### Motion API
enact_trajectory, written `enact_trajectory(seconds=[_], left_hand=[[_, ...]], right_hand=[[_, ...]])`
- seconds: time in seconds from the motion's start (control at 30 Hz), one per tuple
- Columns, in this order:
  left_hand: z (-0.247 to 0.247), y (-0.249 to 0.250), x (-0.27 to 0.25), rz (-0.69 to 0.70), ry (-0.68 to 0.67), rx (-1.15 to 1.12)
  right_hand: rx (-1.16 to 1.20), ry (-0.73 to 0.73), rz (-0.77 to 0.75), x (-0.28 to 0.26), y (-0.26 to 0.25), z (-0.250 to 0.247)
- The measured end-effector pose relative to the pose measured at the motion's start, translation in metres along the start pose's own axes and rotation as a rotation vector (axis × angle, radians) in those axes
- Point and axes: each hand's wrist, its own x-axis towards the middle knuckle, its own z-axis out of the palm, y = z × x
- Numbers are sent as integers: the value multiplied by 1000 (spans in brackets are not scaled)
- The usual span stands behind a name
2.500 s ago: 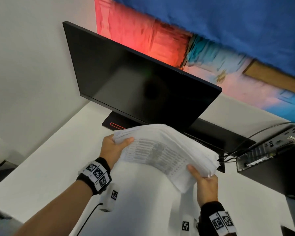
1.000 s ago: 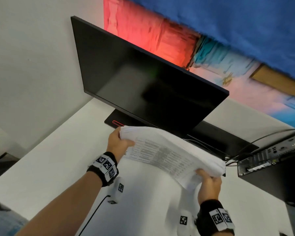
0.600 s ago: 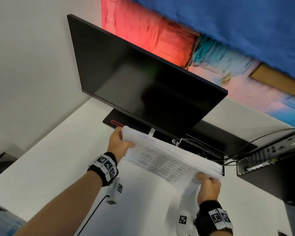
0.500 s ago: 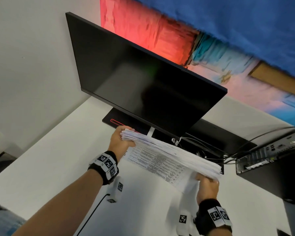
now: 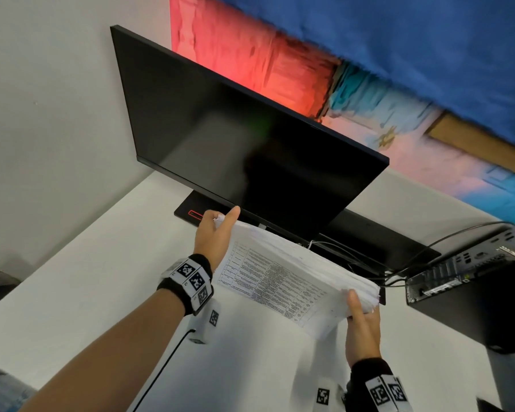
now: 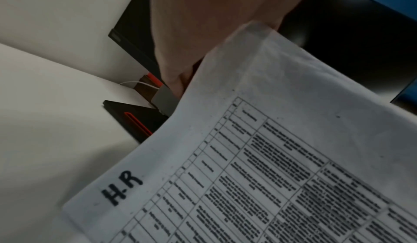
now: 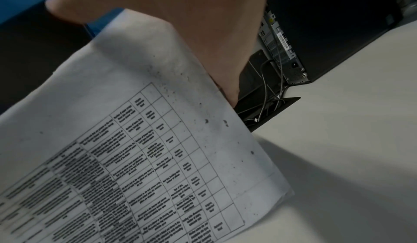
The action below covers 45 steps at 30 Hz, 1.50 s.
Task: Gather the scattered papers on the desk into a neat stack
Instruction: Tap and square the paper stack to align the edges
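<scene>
The paper stack (image 5: 292, 272) spans between both hands above the tabletop (image 5: 72, 281): left hand (image 5: 214, 236) grasps one end, right hand (image 5: 361, 325) grasps the other.

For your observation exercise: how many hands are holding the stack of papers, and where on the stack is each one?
2. The left hand holds the far-left end of the stack of papers, near the monitor. The right hand holds the near-right end, beside the computer case.

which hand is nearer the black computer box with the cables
Right. The right hand grips the paper stack's end just beside the computer box; the left hand holds the far end, by the monitor base.
</scene>
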Motion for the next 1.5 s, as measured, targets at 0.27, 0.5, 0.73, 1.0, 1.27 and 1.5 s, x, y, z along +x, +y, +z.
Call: enact_trajectory(seconds=[0.27, 0.5, 0.73, 1.0, 1.27, 1.5], left_hand=[[4, 2, 0, 19, -10, -1], [5, 3, -1, 33, 15, 30], [-9, -4, -1, 72, -267, 210], [-19, -27, -5, -122, -202, 33], [-4, -22, -19, 91, -77, -80], [-11, -58, -8, -30, -65, 39]], right_hand=[[211, 123, 120, 4, -14, 8], [185, 195, 154, 18, -10, 13], [107, 111, 104, 18, -7, 5], [-152, 27, 8, 10, 5, 6], [19, 126, -90, 6, 4, 22], [-29, 70, 180, 21, 31, 28]])
